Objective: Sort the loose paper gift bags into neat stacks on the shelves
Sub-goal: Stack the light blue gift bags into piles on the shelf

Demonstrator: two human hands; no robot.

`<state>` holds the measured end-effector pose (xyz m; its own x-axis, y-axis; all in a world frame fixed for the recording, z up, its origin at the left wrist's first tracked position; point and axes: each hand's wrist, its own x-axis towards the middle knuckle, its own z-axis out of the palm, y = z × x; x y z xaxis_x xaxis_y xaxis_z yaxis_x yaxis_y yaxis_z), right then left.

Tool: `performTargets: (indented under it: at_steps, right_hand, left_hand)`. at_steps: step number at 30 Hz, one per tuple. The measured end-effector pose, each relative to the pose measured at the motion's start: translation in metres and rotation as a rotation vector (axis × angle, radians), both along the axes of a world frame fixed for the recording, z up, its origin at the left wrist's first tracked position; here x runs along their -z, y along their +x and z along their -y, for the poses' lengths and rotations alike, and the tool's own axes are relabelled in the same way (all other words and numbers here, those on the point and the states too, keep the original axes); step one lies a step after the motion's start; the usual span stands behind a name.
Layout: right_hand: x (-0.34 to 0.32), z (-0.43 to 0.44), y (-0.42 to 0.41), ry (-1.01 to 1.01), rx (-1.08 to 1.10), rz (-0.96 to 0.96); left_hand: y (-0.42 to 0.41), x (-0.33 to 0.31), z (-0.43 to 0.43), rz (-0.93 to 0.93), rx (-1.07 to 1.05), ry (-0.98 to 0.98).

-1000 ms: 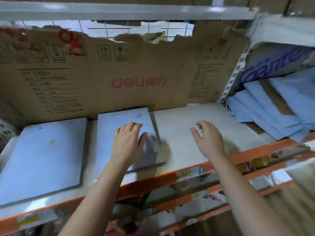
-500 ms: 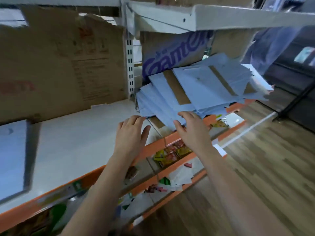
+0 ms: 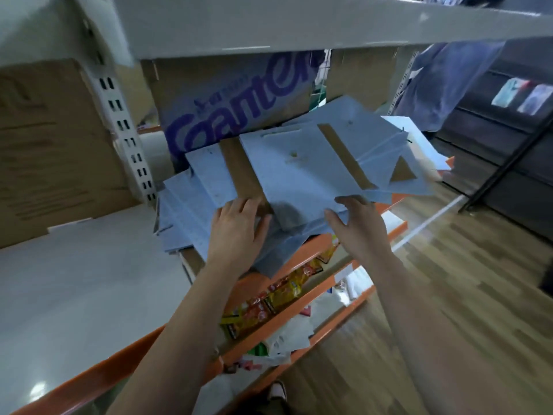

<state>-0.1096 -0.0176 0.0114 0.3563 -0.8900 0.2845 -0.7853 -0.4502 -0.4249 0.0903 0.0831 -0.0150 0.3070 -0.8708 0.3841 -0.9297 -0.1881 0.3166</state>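
Centre frame: your left hand (image 3: pixel 239 232) presses flat on the bag pile (image 3: pixel 191 205), probably steadying it. Your right hand (image 3: pixel 359 226) pinches the top bag (image 3: pixel 299 175) by its edge, probably to lift it.

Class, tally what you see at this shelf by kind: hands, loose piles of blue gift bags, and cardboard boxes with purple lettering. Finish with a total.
Hands: 2 (left hand, right hand)
Pile of blue gift bags: 1
Box with purple lettering: 1
Total: 4
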Motion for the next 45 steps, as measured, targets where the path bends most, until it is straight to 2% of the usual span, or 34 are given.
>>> performTargets:
  at_steps: [7, 13, 24, 36, 41, 45]
  right_hand:
    - [0.0, 0.096, 0.014, 0.049, -0.014, -0.19]
    - [0.001, 0.129, 0.034, 0.124, 0.014, -0.217]
    - [-0.007, 0.182, 0.014, 0.293, -0.054, 0.2]
    - [-0.004, 0.231, -0.039, 0.388, -0.193, 0.418]
    - [0.009, 0.234, -0.04, 0.414, -0.191, 0.428]
    - [0.015, 0.235, -0.04, 0.423, -0.198, 0.45]
  left_hand:
    - [0.012, -0.003, 0.064, -0.023, -0.043, -0.066]
    - [0.017, 0.001, 0.081, -0.04, -0.106, -0.022]
    - [0.001, -0.002, 0.091, -0.043, -0.304, -0.005]
    - [-0.042, 0.002, 0.099, 0.002, -0.615, 0.058]
    - [-0.042, -0.005, 0.101, -0.122, -0.747, 0.098]
    - [-0.036, -0.018, 0.101, -0.275, -0.784, -0.006]
